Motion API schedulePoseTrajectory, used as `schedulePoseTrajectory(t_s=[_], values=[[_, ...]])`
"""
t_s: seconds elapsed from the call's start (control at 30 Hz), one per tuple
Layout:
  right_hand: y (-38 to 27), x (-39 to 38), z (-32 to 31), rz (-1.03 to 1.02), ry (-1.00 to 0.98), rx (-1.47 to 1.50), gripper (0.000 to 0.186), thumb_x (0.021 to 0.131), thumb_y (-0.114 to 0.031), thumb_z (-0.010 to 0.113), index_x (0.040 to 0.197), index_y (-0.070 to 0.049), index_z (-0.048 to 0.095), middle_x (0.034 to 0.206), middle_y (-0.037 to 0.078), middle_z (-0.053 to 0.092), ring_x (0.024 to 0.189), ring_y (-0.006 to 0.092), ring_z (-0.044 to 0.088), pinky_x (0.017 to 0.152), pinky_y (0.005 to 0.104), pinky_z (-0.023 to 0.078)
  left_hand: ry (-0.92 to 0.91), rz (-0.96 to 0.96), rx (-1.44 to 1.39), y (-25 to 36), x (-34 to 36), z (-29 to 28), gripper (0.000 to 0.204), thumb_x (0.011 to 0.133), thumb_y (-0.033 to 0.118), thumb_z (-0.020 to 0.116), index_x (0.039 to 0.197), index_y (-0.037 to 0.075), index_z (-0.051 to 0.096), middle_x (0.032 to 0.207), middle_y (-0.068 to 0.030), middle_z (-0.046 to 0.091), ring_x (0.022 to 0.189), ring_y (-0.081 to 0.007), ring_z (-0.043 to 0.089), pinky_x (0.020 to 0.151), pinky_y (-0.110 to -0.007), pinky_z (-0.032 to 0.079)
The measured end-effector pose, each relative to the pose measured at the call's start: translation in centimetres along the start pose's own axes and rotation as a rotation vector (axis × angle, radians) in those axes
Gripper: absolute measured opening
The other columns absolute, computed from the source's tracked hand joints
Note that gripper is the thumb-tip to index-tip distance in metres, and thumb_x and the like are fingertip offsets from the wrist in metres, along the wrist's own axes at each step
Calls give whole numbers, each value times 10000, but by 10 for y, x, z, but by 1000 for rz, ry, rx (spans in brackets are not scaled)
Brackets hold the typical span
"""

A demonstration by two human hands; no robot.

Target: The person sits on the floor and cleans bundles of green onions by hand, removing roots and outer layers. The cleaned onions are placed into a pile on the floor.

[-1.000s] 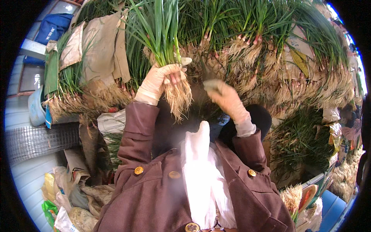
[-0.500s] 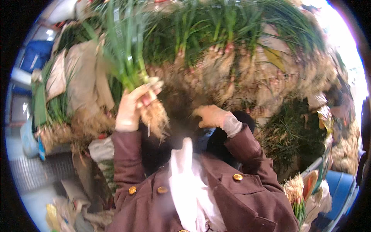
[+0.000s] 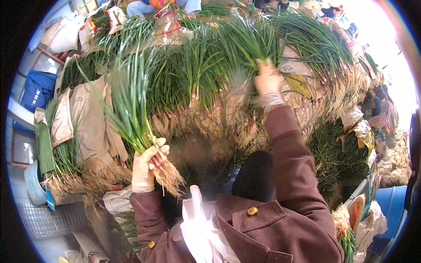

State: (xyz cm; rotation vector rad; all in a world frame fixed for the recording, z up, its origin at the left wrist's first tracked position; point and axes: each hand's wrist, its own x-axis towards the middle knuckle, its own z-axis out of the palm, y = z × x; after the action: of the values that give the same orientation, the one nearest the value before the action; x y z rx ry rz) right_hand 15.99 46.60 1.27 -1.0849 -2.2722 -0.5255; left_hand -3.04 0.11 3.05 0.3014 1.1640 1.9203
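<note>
My left hand (image 3: pixel 144 168), in a pale glove, grips a bunch of green onions (image 3: pixel 135 125), leaves leaning up and to the left, stringy roots hanging below the fingers. My right hand (image 3: pixel 268 79), also gloved, reaches up into the long pile and has its fingers closed round the stems of green onions (image 3: pixel 245 41); their leaves are smeared by motion. Around it lie many more green onions (image 3: pixel 199 74) with pink bases and pale roots, some over paper sheets and sacks.
Cardboard sheets (image 3: pixel 87 120) cover part of the pile at left, near a blue bag (image 3: pixel 38 87) and wire mesh (image 3: pixel 48 217). A person in jeans (image 3: pixel 188 6) works at the top edge. Loose greens (image 3: pixel 329 158) and a blue barrel (image 3: pixel 390 208) are at right.
My right hand has moved up and forward into the pile and closed on onions. My left hand, still holding its bunch, has moved lower and leftward in view; the view now shows more pile beyond.
</note>
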Motion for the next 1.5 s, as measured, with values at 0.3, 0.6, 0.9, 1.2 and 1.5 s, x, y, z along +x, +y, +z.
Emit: schedulePoseTrajectory(t_s=[0.3, 0.6, 0.9, 1.2, 1.5], values=[[130, 28, -92, 200, -170, 424, 340, 798, -261, 653, 1112, -131, 670, 1018, 133, 692, 905, 290, 667, 823, 395, 509, 37, 15, -42, -27, 23, 26, 482, 851, 92, 684, 1296, 9, 517, 1003, -141, 694, 780, -225, 685, 666, -323, 573], [87, -15, -46, 248, -277, 128, 281, 879, -384, 616, 925, -113, 676, 924, 171, 684, 881, 344, 675, 750, 477, 523, -69, -78, -104, -37, 26, 48, 538, 861, 36, 645, 1369, 20, 467, 972, -105, 647, 786, -200, 638, 692, -316, 553], [13, -55, -136, 263, -746, 1559, 315, 970, -331, 578, 1065, -36, 637, 921, 7, 663, 753, 94, 585, 694, 246, 482, 1, -184, -7, -52, 18, 66, 319, 850, 70, 670, 1143, 10, 557, 1019, -138, 664, 885, -255, 680, 739, -326, 583], [-121, -190, -171, 88, -872, 1257, 318, 949, -325, 605, 1002, -12, 631, 870, 84, 670, 809, 169, 646, 730, 301, 513, -225, -247, 118, -85, 28, 90, 260, 866, 149, 645, 1058, -24, 675, 803, -73, 700, 522, -74, 560, 444, -174, 385], [-152, -141, -160, 258, -994, 1175, 402, 811, -346, 723, 993, 8, 663, 895, 183, 694, 835, 285, 671, 789, 367, 517, -185, -140, 328, -82, 4, 76, 50, 826, 46, 661, 841, 28, 617, 634, -54, 629, 462, -111, 540, 439, -208, 423]])
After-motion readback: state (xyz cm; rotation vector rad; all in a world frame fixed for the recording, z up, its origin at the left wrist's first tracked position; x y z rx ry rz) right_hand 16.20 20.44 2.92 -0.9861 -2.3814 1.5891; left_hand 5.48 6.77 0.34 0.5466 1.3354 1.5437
